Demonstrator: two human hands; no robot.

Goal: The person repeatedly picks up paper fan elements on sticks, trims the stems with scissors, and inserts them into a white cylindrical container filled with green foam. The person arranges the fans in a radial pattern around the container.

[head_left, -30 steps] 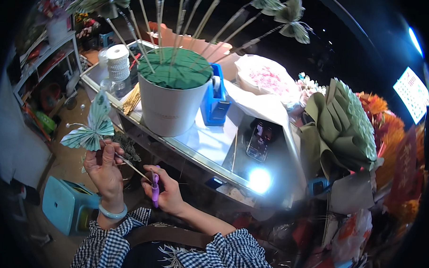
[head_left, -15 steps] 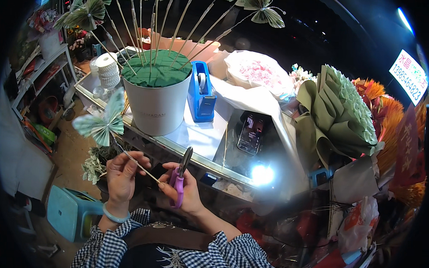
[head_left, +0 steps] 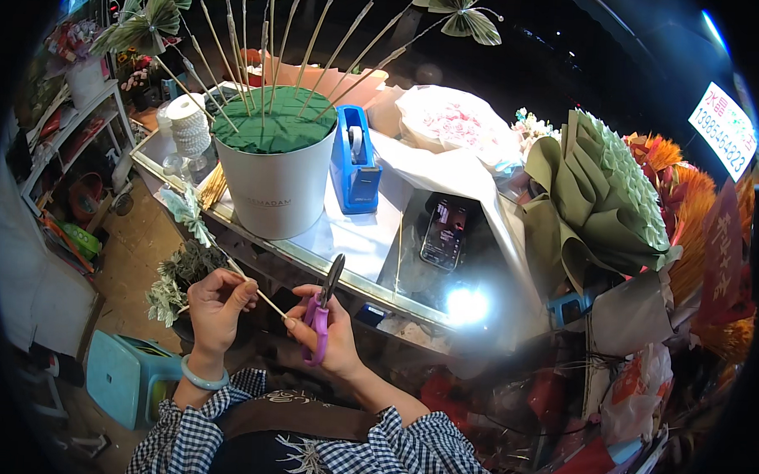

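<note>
**Stick pinched at left, scissors at right, below the counter edge**

Left hand [head_left: 218, 302]: fingers curled in, thumb and forefinger pinching a thin pale wooden stick [head_left: 264, 298]. The stick passes out of the pinch on both sides. One end runs up and to the left to a folded pale-green paper butterfly [head_left: 184, 213], which sits just off the counter's front edge, well above the knuckles. The other end slants down to the right and stops just at the fingertips of the right hand. A light blue bracelet [head_left: 201, 378] sits on the left wrist.

Right hand [head_left: 330, 335]: fingers closed through the handles of purple-handled scissors [head_left: 320, 314]. The dark blades point upward and look nearly together; whether they are fully closed cannot be told. The stick's free end lies at the base of the blades, beside the thumb; contact with the blades cannot be told.

Both hands sit close together, in front of the glass-topped counter [head_left: 312, 255].

On the counter: a white round bucket filled with green floral foam [head_left: 273, 179], many sticks standing in it, some topped with folded paper butterflies. Just to its right, a blue tape dispenser [head_left: 354, 165]. Further right, a dark smartphone [head_left: 444, 232] lying flat. A bouquet wrapped in olive-green paper [head_left: 602, 203] stands at the far right.
</note>
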